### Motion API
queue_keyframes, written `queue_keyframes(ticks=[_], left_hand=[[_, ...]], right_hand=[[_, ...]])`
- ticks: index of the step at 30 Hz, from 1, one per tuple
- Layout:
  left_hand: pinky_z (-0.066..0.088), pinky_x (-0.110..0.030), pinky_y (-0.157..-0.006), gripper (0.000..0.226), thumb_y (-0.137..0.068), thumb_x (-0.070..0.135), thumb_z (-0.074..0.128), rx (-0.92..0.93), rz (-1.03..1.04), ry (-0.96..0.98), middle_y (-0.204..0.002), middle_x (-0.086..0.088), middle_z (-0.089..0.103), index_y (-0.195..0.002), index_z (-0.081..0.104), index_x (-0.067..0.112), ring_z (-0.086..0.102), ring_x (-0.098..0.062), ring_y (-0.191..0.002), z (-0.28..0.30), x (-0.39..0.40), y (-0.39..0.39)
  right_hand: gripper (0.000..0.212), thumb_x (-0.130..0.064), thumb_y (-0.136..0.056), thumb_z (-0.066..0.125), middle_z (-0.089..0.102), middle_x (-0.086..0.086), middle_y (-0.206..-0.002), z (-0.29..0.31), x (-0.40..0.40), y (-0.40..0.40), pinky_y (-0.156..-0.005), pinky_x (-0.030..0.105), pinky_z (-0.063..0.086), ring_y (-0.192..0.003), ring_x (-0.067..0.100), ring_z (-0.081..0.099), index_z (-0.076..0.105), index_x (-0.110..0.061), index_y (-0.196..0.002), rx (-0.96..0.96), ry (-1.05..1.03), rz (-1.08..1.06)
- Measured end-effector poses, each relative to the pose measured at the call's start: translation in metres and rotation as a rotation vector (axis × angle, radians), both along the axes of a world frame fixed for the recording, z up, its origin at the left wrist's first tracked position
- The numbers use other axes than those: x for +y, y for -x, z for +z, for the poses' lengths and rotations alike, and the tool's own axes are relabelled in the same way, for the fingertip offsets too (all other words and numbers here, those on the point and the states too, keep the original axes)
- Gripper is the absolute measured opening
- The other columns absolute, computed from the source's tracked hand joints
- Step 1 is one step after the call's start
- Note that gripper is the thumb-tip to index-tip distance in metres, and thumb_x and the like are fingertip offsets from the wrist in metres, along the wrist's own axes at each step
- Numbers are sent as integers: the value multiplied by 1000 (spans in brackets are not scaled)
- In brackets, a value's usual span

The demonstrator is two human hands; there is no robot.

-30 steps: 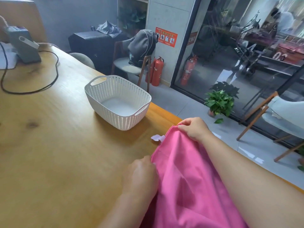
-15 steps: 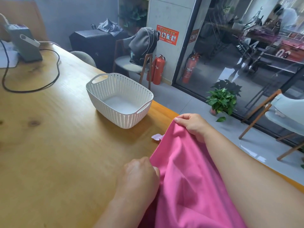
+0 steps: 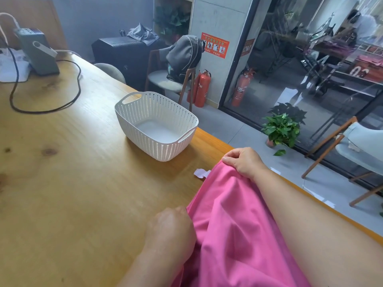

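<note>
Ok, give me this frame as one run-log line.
left hand grips pink cloth edge | right hand pinches far corner | cloth lies on table | white basket empty, apart from cloth

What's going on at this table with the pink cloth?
A person is working a pink cloth with both bare hands on a wooden table. The right hand holds the cloth's far corner near the table's edge, and the left hand grips its nearer edge. A white basket stands apart, farther along, and looks empty.
</note>
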State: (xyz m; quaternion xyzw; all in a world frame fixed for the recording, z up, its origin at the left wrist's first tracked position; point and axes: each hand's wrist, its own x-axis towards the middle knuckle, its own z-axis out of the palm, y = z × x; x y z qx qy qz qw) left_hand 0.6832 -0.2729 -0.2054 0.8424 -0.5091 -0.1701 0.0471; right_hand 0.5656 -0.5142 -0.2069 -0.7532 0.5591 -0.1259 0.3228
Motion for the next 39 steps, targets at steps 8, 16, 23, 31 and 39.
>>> queue_keyframes(ticks=[8,16,23,31,39], left_hand=[[35,-28,-71,22,-99,23,38,-13,-27,-16,-110,0,62,-113,54,20,60,-21,-102,2,1,-2],[35,-27,-71,21,-99,24,40,16,4,-16,-112,-2,62,-112,55,19,60,-22,-103,6,1,-2],[42,-25,-57,27,-85,37,63,351,16,-149,-84,-3,65,-95,62,12,65,-24,-80,22,18,-17],[43,-25,-48,19,-87,12,56,856,273,-45,-53,1,59,-69,59,11,50,-14,-44,25,63,-41],[29,-14,-38,14,-79,20,65,561,178,36,-64,6,55,-72,53,18,48,-6,-51,33,98,-16]], right_hand=[[23,-45,-80,78,60,-6,-95,-2,6,1,-80,31,46,-92,17,59,64,-27,-84,173,200,-31],[21,-22,-95,55,64,5,-106,16,76,-8,-90,36,47,-102,25,59,74,-18,-101,227,347,165],[38,-28,-103,34,38,5,-142,3,134,-15,-104,47,35,-131,28,34,40,-17,-139,618,283,251],[51,-31,-102,31,30,-1,-159,16,105,-14,-121,53,-1,-145,24,27,30,-20,-151,783,187,338],[27,-8,-91,46,62,10,-117,45,206,-38,-76,34,43,-109,30,58,66,-11,-110,635,240,334]])
